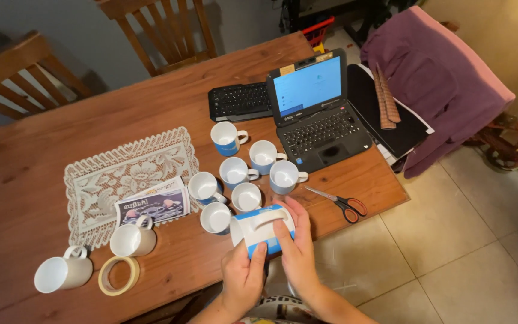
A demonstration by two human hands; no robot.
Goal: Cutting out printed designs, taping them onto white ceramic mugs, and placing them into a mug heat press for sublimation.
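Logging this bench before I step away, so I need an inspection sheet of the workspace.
Surface: wooden table with a lace mat.
Job's things: blue-and-white mug held on its side; six like mugs upright beside it.
Clutter: two plain white mugs, tape roll, scissors, printed sheets, laptop, keyboard.
Hands: left hand and right hand both grip the mug.
Cables: nothing seen.
Surroundings: wooden chairs, purple cloth, tiled floor.

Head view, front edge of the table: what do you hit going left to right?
White mug lying on its side → roll of tape → upright white mug → blue-banded mug held in both hands → scissors.
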